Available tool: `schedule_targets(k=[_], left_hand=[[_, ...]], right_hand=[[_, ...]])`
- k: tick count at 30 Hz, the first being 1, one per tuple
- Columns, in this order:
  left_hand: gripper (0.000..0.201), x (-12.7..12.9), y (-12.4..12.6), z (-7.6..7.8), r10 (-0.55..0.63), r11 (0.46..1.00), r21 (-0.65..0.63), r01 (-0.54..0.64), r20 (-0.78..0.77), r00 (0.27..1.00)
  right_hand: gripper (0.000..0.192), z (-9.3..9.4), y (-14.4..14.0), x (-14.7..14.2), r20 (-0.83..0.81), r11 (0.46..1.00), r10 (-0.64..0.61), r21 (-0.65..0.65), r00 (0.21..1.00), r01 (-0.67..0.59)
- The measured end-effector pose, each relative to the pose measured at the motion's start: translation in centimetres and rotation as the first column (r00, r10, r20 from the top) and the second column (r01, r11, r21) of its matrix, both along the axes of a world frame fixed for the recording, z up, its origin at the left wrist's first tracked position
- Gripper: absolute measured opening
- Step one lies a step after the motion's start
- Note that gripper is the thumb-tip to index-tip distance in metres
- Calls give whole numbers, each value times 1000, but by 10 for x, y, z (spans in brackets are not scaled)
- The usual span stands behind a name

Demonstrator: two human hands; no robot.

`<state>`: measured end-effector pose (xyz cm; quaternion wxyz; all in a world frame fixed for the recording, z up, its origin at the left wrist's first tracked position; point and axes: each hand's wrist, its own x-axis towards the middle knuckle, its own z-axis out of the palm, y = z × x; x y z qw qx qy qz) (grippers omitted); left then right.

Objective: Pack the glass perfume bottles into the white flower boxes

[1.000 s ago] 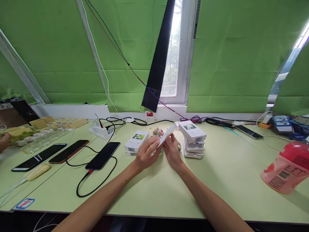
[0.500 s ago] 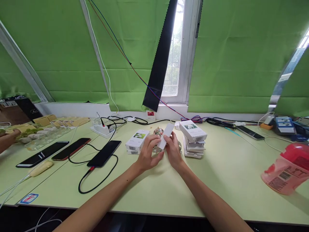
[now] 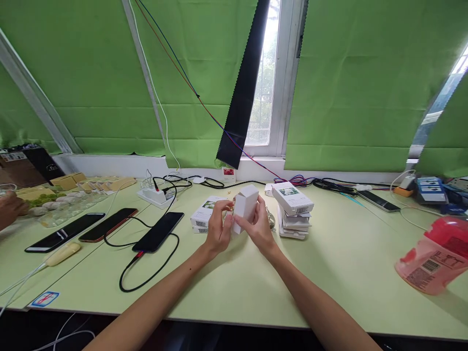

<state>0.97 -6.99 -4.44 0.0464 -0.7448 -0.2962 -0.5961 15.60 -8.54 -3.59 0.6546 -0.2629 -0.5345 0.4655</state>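
Observation:
A small white cardboard box (image 3: 245, 207) is held up over the table in front of me, its plain sides facing me. My right hand (image 3: 262, 233) grips it from the right, thumb on the near face and fingers behind. On the box's left edge, my left hand (image 3: 218, 231) has its thumb and fingers closed. Just left of the hands lie two white printed boxes (image 3: 206, 208), one on the other. A taller stack of white boxes (image 3: 292, 199) stands to the right. Behind my hands some shiny metallic thing (image 3: 271, 220) is mostly hidden.
Phones (image 3: 158, 233) with black cables lie left, near a white power strip (image 3: 156, 196). A red-lidded pink container (image 3: 433, 256) stands at right. Another person's hand (image 3: 12, 209) is at far left by a clear tray (image 3: 73, 209). Cables run along the back.
The white box has turned from a narrow side view to show its broad face and end. My left fingers have drawn in at its left edge. The other person's hand has shifted slightly.

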Motion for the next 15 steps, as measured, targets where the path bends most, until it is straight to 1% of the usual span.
schedule_targets(k=[3, 5, 7, 9, 11, 15], left_hand=[[34, -3, 0, 0, 8, 999, -44, -8, -4, 1000], [38, -4, 0, -1, 9, 998, -62, -10, -24, 1000], [44, -5, 1, -1, -16, 998, -60, 13, -49, 999], [47, -6, 2, 0, -55, 998, -48, 52, -69, 996], [45, -6, 2, 1, -80, 996, -50, 76, -86, 993], [49, -5, -1, 5, -82, 994, -82, 73, -110, 991]], right_hand=[[90, -4, -1, -2, 157, 992, -92, 97, 983, 77], [90, -6, -2, -2, 243, 984, -125, 154, 962, 89], [86, -7, -3, -2, 292, 979, -128, 189, 948, 73], [83, -7, -3, -1, 313, 978, -122, 202, 942, 59], [82, -8, -2, -1, 315, 978, -117, 203, 942, 54], [84, -10, 0, -2, 259, 977, -79, 210, 963, 24]])
